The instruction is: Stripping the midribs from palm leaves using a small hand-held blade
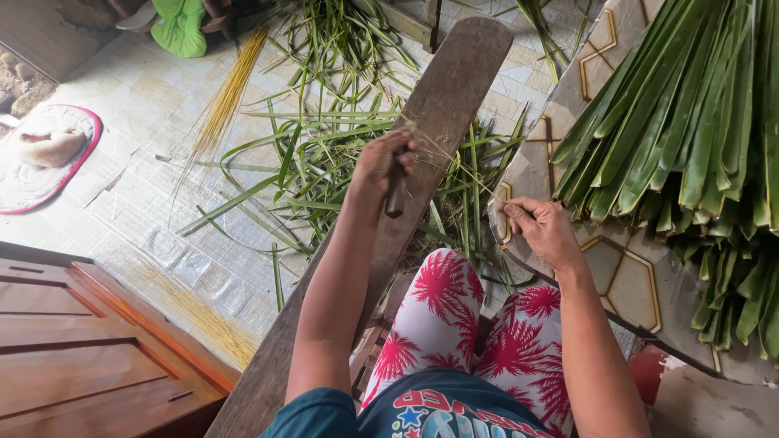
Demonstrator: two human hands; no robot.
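Observation:
My left hand (381,166) grips a dark-handled knife (396,195) and presses it against a long wooden plank (454,73) that slants away from my lap. Thin pale leaf ribs (442,154) run from under the knife across the plank toward the right. My right hand (545,229) pinches the near end of such a thin strip beside the plank, above my knees in red-and-white patterned trousers (442,312). Under the plank lie many loose green leaf strips (324,154).
A thick pile of long green palm leaves (690,122) lies on the right. Bundles of yellow stripped ribs (223,97) rest on the tiled floor (146,105), more near a wooden door panel (89,349). A round red-edged mat (49,158) is at far left.

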